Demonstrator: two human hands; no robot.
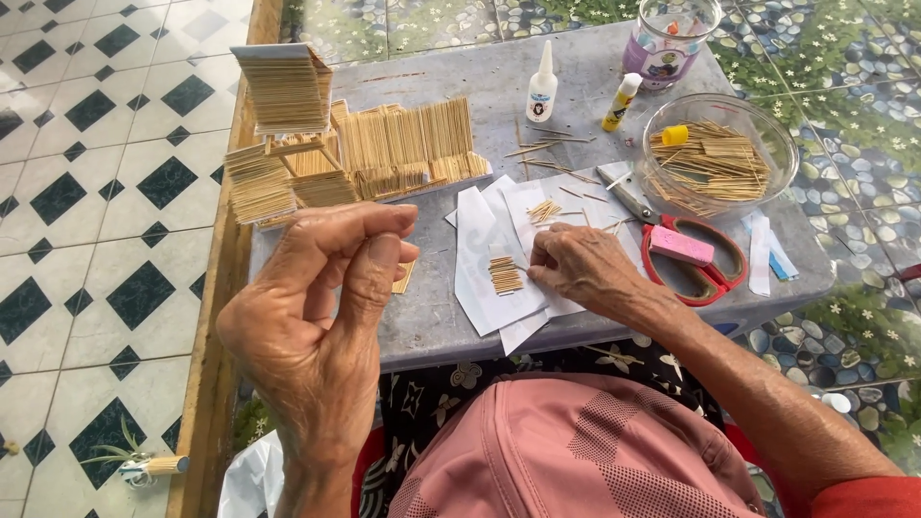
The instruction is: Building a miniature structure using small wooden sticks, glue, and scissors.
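The left hand is raised above the near left edge of the grey table, fingers curled with thumb and forefinger pinched narrowly together; whether anything thin sits between them cannot be told. Just behind its fingertips a few short sticks lie on the bare tabletop.

The right hand rests palm down on the white paper sheets near the table's middle, fingers bent narrow, fingertips touching the right side of a small row of cut sticks laid on the paper. A second little bundle lies farther off on the same sheets.

To the far left stands a model built of sticks, reaching the table's left edge, one block tilted above the rest. Loose sticks are scattered between it and the right side, where a clear bowl of sticks sits close to the right edge. Red-handled scissors lie just right of the right hand, a pink eraser on them. Two glue bottles and a clear jar stand along the far edge.

Bare tabletop shows between the hands and along the near edge; the tiled floor lies left.
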